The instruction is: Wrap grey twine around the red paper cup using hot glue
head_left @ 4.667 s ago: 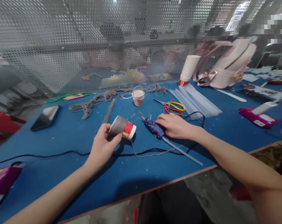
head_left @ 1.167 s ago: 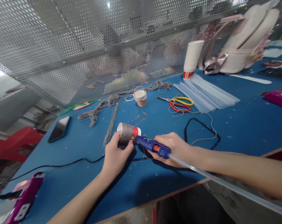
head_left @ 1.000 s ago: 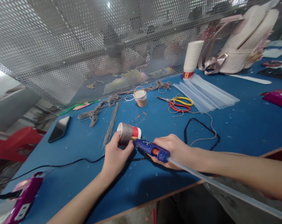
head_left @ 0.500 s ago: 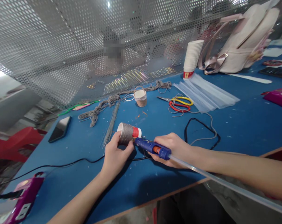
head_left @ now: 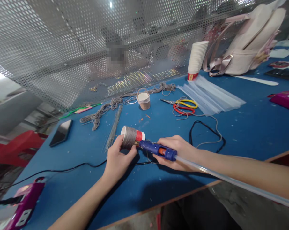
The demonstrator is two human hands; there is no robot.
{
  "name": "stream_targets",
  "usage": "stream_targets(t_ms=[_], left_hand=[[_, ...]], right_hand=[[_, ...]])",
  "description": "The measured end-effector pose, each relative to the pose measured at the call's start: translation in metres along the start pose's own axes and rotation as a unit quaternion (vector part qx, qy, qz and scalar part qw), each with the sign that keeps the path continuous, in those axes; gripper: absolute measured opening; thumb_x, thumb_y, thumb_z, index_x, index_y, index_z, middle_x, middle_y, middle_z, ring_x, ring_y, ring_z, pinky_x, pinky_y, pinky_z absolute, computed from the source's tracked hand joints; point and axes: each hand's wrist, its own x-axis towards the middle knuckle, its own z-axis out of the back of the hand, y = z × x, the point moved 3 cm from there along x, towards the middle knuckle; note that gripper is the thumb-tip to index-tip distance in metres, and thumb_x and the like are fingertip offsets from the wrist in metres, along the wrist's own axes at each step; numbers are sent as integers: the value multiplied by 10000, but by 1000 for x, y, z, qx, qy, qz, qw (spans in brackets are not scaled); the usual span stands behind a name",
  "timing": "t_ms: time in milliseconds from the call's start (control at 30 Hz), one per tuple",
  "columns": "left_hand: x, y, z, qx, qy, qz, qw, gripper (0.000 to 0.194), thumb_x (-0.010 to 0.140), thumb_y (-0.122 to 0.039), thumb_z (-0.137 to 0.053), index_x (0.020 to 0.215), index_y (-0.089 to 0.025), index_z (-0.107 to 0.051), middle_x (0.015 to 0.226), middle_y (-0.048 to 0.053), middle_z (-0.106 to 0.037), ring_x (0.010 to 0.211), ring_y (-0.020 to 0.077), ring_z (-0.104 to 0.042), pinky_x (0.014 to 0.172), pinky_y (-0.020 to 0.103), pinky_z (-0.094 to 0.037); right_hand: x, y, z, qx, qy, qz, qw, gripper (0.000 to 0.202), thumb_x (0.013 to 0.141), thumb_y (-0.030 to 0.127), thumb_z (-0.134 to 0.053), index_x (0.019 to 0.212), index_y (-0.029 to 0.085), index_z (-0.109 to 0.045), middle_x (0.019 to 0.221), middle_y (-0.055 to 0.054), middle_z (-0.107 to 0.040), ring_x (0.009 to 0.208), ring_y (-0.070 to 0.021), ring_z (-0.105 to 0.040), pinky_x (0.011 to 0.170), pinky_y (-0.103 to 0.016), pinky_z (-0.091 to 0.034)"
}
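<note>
My left hand grips a paper cup lying on its side, its rim end to the left. Grey cord is wound around much of the cup, leaving a red and white band bare at the base. In my right hand is a blue glue gun, its nozzle at the edge of the wound cord. A long clear glue stick sticks out of the gun's back end. Farther off stands a small cord-wrapped cup with a handle.
Scissors with red and yellow handles lie beside clear glue sticks. Grey cord bundles, thin wires and a phone are on the left. Stacked cups and a backpack stand behind. A black cable crosses the blue table.
The glue gun and my right hand have shifted very slightly, with the glue stick's back end tilting upward. My left hand and the cup have barely moved.
</note>
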Motion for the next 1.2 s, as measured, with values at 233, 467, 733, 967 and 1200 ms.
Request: stream_targets(t_ms=[233,467,733,967,1200], left_hand=[[-1,-3,0,0,4,8,1000,161,722,-272,-583,862,-193,-599,738,-16,-632,651,133,-582,653,253,-500],[0,-4,0,6,5,13,1000,198,716,-292,-583,883,-190,-610,742,-13,-647,653,138,-586,655,252,-503],[0,-2,2,-10,17,-15,1000,179,727,-253,-581,895,-194,-604,768,-23,-646,684,132,-604,689,239,-502],[0,0,3,-7,19,-23,1000,205,726,-265,-580,916,-194,-613,797,0,-655,712,149,-612,700,265,-515],[1,5,4,-16,34,-25,999,213,719,-275,-588,912,-190,-618,802,9,-667,727,155,-624,698,262,-520]], right_hand=[[0,-2,0,-1,-9,-11,1000,177,823,293,-549,697,172,-523,613,-20,-591,506,-105,-501,513,-217,-360],[-2,0,-3,-4,9,-1,1000,166,805,270,-562,678,175,-514,616,-30,-592,513,-113,-508,516,-223,-357],[3,-4,6,19,-26,-52,998,252,823,307,-582,621,173,-512,544,16,-541,457,-71,-419,485,-197,-321],[3,-1,9,53,0,-89,995,230,799,291,-609,620,163,-541,549,23,-535,473,-67,-404,498,-195,-327],[3,-4,15,69,19,-172,982,255,785,313,-621,596,166,-536,532,35,-514,471,-71,-399,460,-192,-308]])
